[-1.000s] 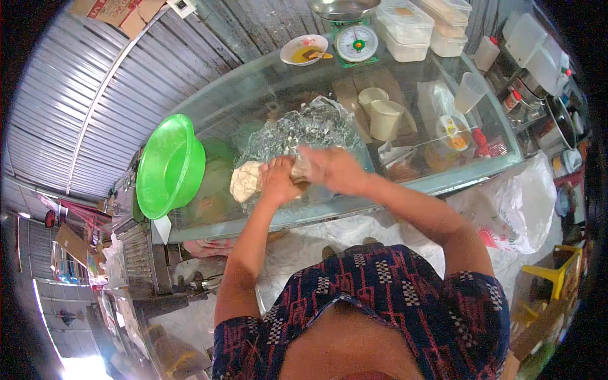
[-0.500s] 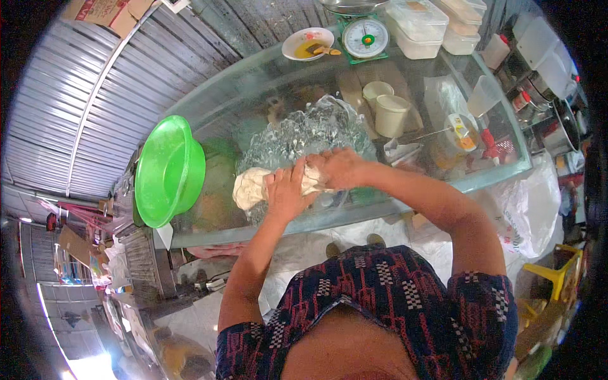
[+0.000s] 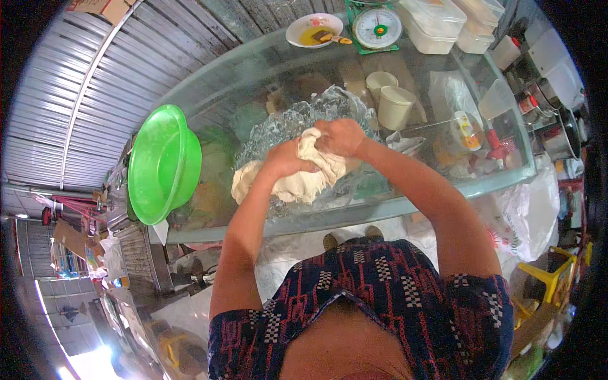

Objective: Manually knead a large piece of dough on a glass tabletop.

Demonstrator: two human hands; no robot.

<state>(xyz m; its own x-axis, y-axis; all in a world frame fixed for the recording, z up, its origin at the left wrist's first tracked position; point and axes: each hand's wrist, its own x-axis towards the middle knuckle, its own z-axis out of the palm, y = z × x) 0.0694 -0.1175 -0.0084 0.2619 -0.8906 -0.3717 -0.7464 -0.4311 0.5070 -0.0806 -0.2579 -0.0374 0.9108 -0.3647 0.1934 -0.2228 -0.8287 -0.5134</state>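
A long lump of pale dough lies on the glass counter top, its right part pulled up and folded. My left hand is closed on the middle of the dough, thumb toward me. Just right of it, higher on the counter, my right hand grips the raised end. Around and behind the dough is a glossy, crinkled-looking, white-streaked patch; I cannot tell if it is film or a smear.
A green basin stands left, a dish of yellow liquid with a brush, a scale and lidded boxes at the back. Pale cups show at back right. A white bag and yellow stool are lower right.
The dough's right part has been lifted and folded upward. Both my hands have moved up the counter since half a second ago, and more dough shows below my left hand.
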